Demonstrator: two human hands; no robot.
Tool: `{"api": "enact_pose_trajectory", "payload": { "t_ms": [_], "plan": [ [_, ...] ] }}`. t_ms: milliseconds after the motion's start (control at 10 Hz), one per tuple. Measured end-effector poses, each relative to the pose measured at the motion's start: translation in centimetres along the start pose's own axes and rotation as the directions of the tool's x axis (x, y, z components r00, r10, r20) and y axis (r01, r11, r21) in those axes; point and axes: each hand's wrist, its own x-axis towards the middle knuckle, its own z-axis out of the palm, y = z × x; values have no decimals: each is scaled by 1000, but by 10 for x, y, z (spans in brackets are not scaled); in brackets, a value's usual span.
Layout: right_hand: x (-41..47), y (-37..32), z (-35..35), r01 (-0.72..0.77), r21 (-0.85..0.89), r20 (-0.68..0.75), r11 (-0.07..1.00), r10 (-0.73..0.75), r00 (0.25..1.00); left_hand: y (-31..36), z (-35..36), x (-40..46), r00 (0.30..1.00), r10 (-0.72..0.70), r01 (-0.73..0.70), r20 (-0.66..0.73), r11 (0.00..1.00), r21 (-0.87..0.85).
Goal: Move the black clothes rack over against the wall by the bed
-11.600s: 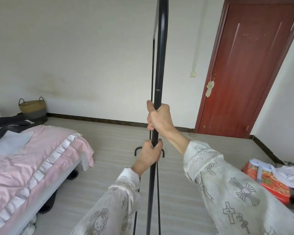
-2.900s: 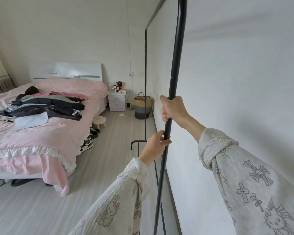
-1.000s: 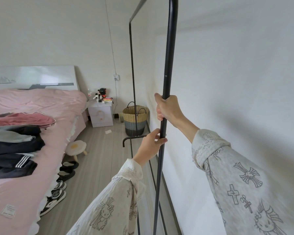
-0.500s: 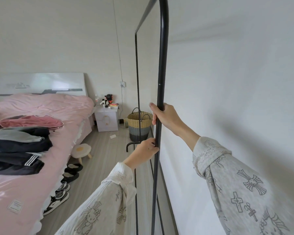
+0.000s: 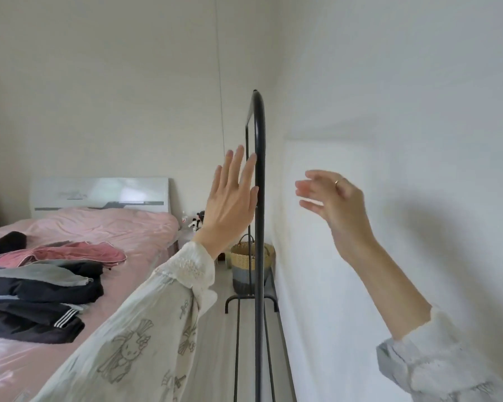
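**Both hands have let go of the rack**

Half a second ago both hands were wrapped around the near pole. Now they are off it. The left hand is open and flat, its fingers straight and a little apart, with the fingertips right beside the pole, maybe just touching it. The right hand has pulled away toward the right and hangs in the air between the pole and the wall. Its fingers are loose, curled and spread, and they hold nothing. It is a bit blurry.

This looks like the end of the job. The rack stands by itself, so the move seems done, or nearly done.

The black clothes rack is made of thin dark metal tubes. Its near pole stands straight up and bends over at the top into a long bar that runs away to the far end. No clothes hang on it. Low down, its far foot rests on the pale floor. The whole rack runs along the wall on the right, very close to it. I cannot tell if it touches.

On the left is the bed with a pink cover and a pile of folded clothes. At the far end, behind the rack, sits a woven basket in the corner.
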Motion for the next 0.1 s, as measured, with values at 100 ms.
{"api": "enact_pose_trajectory", "payload": {
  "t_ms": [100],
  "plan": [
    [-12,-74,-23,253,238,115,938,-286,951,5,4,27,994,105,-106,17,969,222]
  ]
}}
